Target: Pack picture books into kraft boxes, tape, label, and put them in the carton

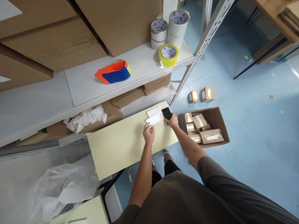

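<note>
Shelving: white shelving [140, 67] runs across the left and top of the view, upper and lower board both showing.
Cartons: large brown cartons [51, 40] stand on the upper board, and flattened cardboard and crumpled white paper [85, 119] lie on the lower one.
Table: pale yellow table [121, 146] stands in front of the shelving, its far end close to the lower board.
Floor box: open carton [219, 124] lies on the blue floor just right of the table, with taped parcels [211, 136] inside. Two small boxes [207, 94] sit beyond it.
Bag: clear plastic bag [58, 189] lies lower left, crumpled.
Dispenser: orange-and-blue tape dispenser [113, 72] lies on the upper board.
Tape: yellow tape roll [168, 54] sits at the board's edge, with white tape rolls [178, 23] stacked behind it.
Left hand: left hand [149, 133] lies flat over the table, fingers stretched forward and close together, tips touching the near edge of the white slips [154, 119].
Right hand: right hand [173, 120] is at the table's far right corner, fingers curled around the black phone [166, 113].
Phone: held just right of the slips, screen dark.
Slips: two, side by side at the table's far end.
</note>
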Available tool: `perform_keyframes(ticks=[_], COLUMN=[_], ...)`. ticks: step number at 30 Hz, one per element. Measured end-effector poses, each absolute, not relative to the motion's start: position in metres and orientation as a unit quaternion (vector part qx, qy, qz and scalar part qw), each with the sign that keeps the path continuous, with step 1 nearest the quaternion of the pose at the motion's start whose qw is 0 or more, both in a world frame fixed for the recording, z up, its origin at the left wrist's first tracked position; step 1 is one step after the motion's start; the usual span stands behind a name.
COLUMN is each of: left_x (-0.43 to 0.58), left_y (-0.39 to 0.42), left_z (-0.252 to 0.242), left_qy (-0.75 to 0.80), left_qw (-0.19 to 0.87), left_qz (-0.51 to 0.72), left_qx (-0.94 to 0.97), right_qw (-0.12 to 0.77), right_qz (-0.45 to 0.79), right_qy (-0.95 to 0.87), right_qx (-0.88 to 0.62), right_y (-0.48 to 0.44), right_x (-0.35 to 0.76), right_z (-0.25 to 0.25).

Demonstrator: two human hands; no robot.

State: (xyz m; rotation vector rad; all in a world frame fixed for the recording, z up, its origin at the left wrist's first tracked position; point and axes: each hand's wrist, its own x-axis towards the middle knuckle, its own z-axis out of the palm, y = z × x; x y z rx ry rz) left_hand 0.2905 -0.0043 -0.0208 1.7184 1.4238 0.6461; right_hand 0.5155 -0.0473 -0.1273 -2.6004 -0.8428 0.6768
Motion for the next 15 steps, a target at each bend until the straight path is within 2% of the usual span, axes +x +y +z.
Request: perform_keyframes(ticks=[5, 15], left_x=[0.292, 0.299], left_y=[0.0, 0.003], left_z=[-0.019, -0.01], left_qy=[0.554, 0.549], left_qw=[0.407, 0.42], left_qz=[0.261, 0.258], left_qx=[0.678, 0.675], right_qw=[0.208, 0.217], right_qz=[0.215, 0.225], right_qy=[-0.286, -0.3], right_qx=[-0.91, -0.901], right_y=[-0.044, -0.051], right_x=[0.506, 0.509], right_z=[-0.139, -0.138])
